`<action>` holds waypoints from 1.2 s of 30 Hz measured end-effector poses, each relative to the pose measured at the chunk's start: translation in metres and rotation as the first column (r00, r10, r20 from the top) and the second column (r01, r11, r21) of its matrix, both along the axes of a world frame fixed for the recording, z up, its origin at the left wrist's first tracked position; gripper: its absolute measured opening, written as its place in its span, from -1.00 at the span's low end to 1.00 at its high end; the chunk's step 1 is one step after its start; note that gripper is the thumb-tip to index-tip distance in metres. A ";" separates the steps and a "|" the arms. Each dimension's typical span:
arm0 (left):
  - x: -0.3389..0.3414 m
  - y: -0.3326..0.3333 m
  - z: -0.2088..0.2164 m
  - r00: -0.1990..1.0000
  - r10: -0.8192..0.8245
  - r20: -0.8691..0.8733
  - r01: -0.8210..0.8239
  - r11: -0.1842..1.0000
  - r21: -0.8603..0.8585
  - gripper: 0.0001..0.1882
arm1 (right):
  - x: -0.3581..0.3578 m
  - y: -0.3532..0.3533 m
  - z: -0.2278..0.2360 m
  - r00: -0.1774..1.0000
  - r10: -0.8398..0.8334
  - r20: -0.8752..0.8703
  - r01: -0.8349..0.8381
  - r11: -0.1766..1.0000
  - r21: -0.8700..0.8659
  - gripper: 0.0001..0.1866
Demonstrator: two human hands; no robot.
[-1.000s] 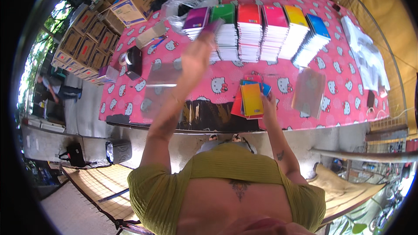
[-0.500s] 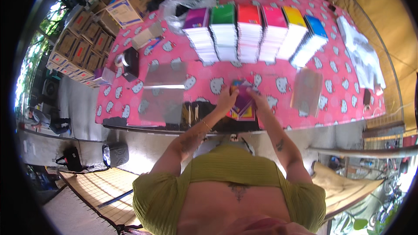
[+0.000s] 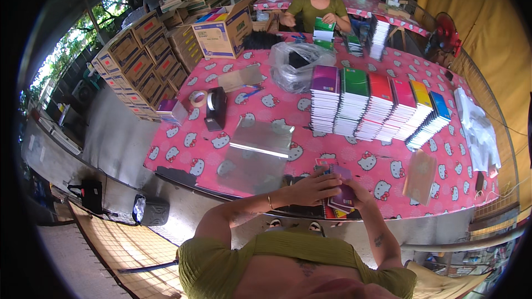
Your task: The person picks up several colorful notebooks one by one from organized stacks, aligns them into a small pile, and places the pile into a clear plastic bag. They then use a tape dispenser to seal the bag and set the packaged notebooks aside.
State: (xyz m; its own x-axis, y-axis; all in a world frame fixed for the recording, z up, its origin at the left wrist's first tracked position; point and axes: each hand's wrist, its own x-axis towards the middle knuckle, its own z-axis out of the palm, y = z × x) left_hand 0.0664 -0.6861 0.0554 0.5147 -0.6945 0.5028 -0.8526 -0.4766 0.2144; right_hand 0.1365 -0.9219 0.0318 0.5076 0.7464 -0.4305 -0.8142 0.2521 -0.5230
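A small stack of spiral notebooks with a purple notebook (image 3: 344, 195) on top is between my hands at the table's near edge. My left hand (image 3: 317, 189) lies across the stack's left side, its fingers bent over the notebooks. On the right, my right hand (image 3: 361, 192) grips the purple cover's edge. Red and yellow covers (image 3: 336, 211) show beneath the purple one. Beyond my hands stand tall notebook stacks in a row: purple (image 3: 326, 80), green (image 3: 354, 84), red (image 3: 380, 88), pink (image 3: 403, 95), yellow (image 3: 421, 94) and blue (image 3: 439, 105).
Clear plastic sheets (image 3: 257, 155) lie left of my hands, near a black tape dispenser (image 3: 216, 109). A brownish translucent sheet (image 3: 420, 177) is at right. A crumpled plastic bag (image 3: 299, 69) sits farther back. Stacked cartons (image 3: 141, 61) stand left; another person (image 3: 316, 11) handles notebooks across the table.
The view has tilted upward, bringing the person opposite into sight. My left hand's fingers have shifted across the notebooks; my right hand keeps hold of the right side.
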 end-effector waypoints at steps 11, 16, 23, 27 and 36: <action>0.025 0.017 -0.086 0.611 -0.300 -0.732 -0.385 0.696 -0.606 0.05 | -0.058 0.061 -0.065 0.488 -0.353 0.798 0.533 0.845 0.047 0.06; 0.029 0.025 -0.075 0.737 -0.288 -0.612 -0.294 0.678 -0.674 0.14 | -0.058 0.079 -0.050 0.371 -0.381 0.847 0.649 0.758 0.057 0.10; 0.031 0.013 -0.096 0.727 -0.273 -0.630 -0.338 0.656 -0.675 0.05 | -0.049 0.088 -0.041 0.373 -0.379 0.847 0.661 0.749 0.044 0.12; 0.033 0.010 -0.084 0.699 -0.305 -0.647 -0.329 0.666 -0.669 0.01 | -0.049 0.077 -0.038 0.326 -0.384 0.864 0.671 0.738 0.074 0.02; 0.045 0.029 -0.073 0.633 -0.087 -0.770 -0.347 0.857 -0.382 -0.10 | -0.035 0.066 -0.044 0.344 -0.171 0.923 0.593 0.802 -0.072 -0.11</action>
